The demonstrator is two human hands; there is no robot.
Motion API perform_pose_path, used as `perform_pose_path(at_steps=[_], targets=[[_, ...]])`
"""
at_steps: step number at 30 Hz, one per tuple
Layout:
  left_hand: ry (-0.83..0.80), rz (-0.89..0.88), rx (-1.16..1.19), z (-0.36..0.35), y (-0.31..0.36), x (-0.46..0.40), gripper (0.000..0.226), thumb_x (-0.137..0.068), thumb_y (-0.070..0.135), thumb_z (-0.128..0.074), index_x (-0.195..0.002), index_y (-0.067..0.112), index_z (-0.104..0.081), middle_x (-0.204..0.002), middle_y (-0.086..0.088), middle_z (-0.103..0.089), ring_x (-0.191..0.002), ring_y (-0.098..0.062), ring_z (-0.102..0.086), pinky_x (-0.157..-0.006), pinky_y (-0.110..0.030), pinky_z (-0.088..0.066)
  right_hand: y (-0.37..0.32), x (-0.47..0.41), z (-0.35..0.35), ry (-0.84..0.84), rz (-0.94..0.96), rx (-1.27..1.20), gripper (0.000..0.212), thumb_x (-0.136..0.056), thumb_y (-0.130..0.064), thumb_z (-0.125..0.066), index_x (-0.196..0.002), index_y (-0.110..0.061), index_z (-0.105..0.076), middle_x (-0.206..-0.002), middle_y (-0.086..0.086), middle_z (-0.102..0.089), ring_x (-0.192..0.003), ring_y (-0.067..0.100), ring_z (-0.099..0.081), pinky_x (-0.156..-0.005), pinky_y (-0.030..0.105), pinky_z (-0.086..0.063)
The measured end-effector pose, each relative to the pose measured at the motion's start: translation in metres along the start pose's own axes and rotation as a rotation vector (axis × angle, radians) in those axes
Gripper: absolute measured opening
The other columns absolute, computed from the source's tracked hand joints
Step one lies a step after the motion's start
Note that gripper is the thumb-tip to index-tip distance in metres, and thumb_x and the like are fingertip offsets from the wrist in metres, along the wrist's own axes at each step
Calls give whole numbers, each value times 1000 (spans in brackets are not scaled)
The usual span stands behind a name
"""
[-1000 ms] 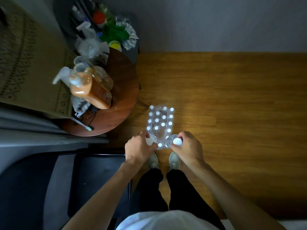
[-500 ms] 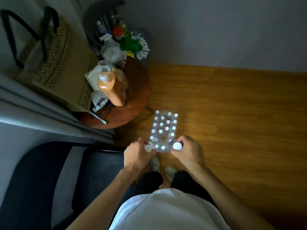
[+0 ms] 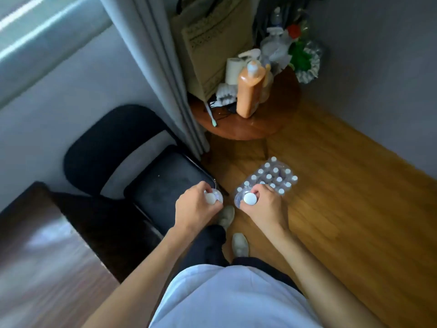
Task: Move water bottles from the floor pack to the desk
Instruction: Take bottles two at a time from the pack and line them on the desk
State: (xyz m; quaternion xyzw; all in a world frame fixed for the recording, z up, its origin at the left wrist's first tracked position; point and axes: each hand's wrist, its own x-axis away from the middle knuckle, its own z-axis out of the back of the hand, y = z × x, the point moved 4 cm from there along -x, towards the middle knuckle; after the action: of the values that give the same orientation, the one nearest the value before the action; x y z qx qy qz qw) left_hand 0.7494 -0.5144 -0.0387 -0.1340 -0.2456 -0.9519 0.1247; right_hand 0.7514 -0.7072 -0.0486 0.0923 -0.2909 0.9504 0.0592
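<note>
A plastic-wrapped pack of water bottles (image 3: 275,175) with white caps stands on the wooden floor, just beyond my feet. My left hand (image 3: 195,210) grips one clear bottle (image 3: 211,198) by its neck, held over the edge of the black chair seat. My right hand (image 3: 266,209) grips a second bottle (image 3: 249,198) the same way, at the near end of the pack. Both bottles hang upright with only their white caps and shoulders showing. The dark wooden desk (image 3: 35,263) fills the lower left corner, blurred.
A black chair (image 3: 123,162) stands between the desk and the pack. Behind the pack is a round wooden side table (image 3: 279,114) with an orange pump bottle (image 3: 249,91) and clutter. A grey curtain (image 3: 163,67) hangs beside it.
My view has swung left, bringing the desk and chair into sight. Both hands have risen away from the pack, each carrying a bottle, and the left one now hangs over the chair.
</note>
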Motion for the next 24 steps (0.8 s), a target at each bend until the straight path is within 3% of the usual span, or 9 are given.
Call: perform_pose_path(at_steps=[5,10,14,16,20,24], targets=[[142,197,75,14,-47,57,31,-70,45,-68,-90,24,-58,-84,9,-64,-77,-17,-60,-66,-30,-46,-34,17,-15,-133,173,52,29,-73,-36,-77,-90,-18,-62,-84,-4,-58,-73,15,-55,-50,17,-32],[253,386,149,23,-93,119,29,-69,48,-68,-87,28,-57,-83,12,-64,-76,-13,-61,-66,-30,-53,-72,46,-41,-243,344,84,29,-72,-34,-78,-89,-16,-64,-88,0,-62,-76,16,-58,-56,23,-45],[316,538,204,29,-125,168,25,-72,42,-72,-83,26,-55,-78,13,-60,-71,-13,-56,-53,-18,-31,-105,78,-62,-348,461,178,27,-73,-41,-73,-88,-22,-63,-88,-3,-65,-76,16,-60,-63,32,-56],[360,615,263,30,-144,196,26,-72,44,-73,-81,28,-55,-77,13,-61,-68,-12,-57,-52,-16,-32,-124,98,-74,-405,546,208,26,-73,-42,-72,-87,-22,-62,-87,-5,-64,-76,15,-60,-62,29,-52],[430,759,347,27,-181,247,29,-69,49,-75,-82,31,-55,-76,15,-61,-69,-11,-60,-59,-19,-51,-162,139,-98,-532,706,273,26,-78,-43,-70,-93,-24,-61,-87,-9,-60,-75,9,-52,-53,13,-29],[483,868,386,26,-218,299,29,-71,51,-74,-85,33,-55,-80,17,-61,-73,-9,-61,-66,-21,-56,-195,185,-130,-626,804,312,28,-78,-46,-71,-96,-28,-59,-87,-13,-55,-75,8,-52,-55,9,-30]])
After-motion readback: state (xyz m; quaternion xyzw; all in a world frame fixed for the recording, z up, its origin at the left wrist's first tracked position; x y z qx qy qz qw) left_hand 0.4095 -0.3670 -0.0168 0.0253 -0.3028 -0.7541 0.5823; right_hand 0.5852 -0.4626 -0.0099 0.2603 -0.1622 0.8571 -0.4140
